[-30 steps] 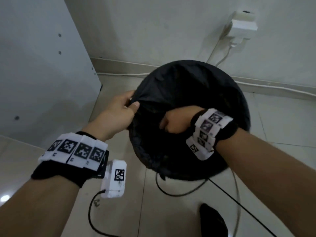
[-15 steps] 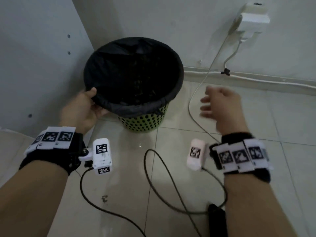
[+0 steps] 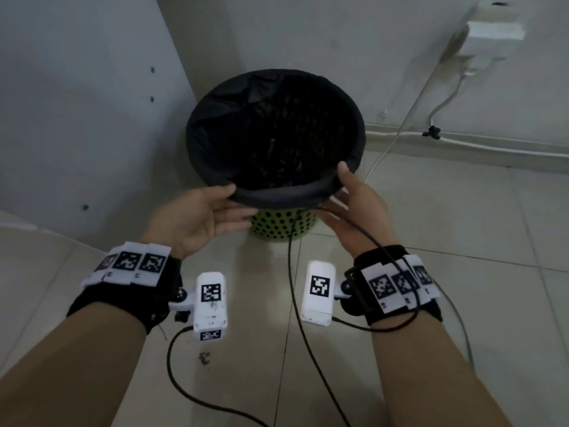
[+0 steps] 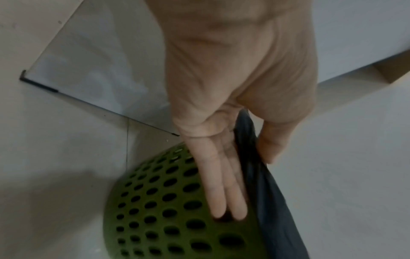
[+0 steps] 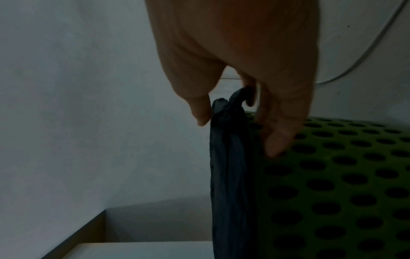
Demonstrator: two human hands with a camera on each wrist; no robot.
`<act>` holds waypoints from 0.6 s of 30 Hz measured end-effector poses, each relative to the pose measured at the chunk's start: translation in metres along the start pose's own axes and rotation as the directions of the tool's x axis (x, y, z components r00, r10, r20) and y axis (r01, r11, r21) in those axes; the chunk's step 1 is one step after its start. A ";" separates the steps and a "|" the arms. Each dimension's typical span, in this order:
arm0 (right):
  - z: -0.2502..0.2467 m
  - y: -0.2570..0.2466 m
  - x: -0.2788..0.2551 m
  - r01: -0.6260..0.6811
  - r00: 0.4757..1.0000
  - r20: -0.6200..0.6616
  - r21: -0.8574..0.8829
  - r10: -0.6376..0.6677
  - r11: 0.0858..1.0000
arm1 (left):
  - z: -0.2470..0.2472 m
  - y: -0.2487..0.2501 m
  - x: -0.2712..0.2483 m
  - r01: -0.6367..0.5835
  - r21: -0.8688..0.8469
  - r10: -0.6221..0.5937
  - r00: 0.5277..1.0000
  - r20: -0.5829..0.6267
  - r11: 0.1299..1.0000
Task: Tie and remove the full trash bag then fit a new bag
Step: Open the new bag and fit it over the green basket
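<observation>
A green perforated bin (image 3: 281, 224) stands on the tiled floor in the corner, lined with a black trash bag (image 3: 277, 197) folded over its rim. Dark, indistinct contents lie inside. My left hand (image 3: 237, 203) is at the near left of the rim, thumb on top of the fold and straight fingers under it against the bin. My right hand (image 3: 334, 191) holds the near right of the rim the same way. In the wrist views the left hand (image 4: 250, 175) and the right hand (image 5: 239, 136) each pinch the bag's fold (image 4: 272, 210) (image 5: 228, 175) against the bin wall (image 4: 166, 219) (image 5: 332, 175).
A white cabinet panel (image 3: 77, 118) stands close on the bin's left, the wall right behind it. A white adapter (image 3: 489, 32) hangs on the wall at upper right, with cables (image 3: 397, 140) running down past the bin. A black cable (image 3: 291, 272) trails across the floor between my wrists.
A second ago my right hand was inside the bag, then it hung free in the air. It has now come onto the near right rim, and my left hand has slid round to the near left.
</observation>
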State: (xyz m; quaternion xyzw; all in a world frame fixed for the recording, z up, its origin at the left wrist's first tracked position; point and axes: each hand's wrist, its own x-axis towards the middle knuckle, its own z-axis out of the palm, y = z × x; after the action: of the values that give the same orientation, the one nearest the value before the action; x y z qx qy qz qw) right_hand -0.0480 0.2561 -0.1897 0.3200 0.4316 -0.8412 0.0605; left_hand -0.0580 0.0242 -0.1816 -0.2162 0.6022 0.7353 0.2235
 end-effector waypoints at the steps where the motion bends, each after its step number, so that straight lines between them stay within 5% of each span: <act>1: -0.001 0.001 -0.004 -0.013 1.000 0.012 -0.046 0.014 0.999 | 0.001 -0.001 -0.001 0.024 0.038 -0.025 1.000 0.012 0.999; 6: 0.002 0.008 -0.012 -0.052 0.998 0.023 -0.044 0.053 0.998 | -0.004 -0.003 0.003 -0.051 -0.055 0.045 0.994 -0.098 0.997; 11: -0.001 -0.007 0.000 -0.080 0.997 -0.009 0.065 0.081 0.995 | 0.005 -0.009 -0.003 -0.005 -0.097 0.003 1.000 -0.026 0.995; 18: -0.010 -0.019 0.005 -0.059 0.998 0.018 -0.018 0.059 0.998 | -0.001 -0.014 -0.009 0.013 0.100 -0.015 1.000 0.016 0.995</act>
State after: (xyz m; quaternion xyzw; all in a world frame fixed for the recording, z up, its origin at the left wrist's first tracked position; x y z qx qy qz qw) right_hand -0.0548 0.2764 -0.1839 0.3244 0.4288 -0.8381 0.0919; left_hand -0.0422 0.0246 -0.1877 -0.2030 0.6348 0.7044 0.2441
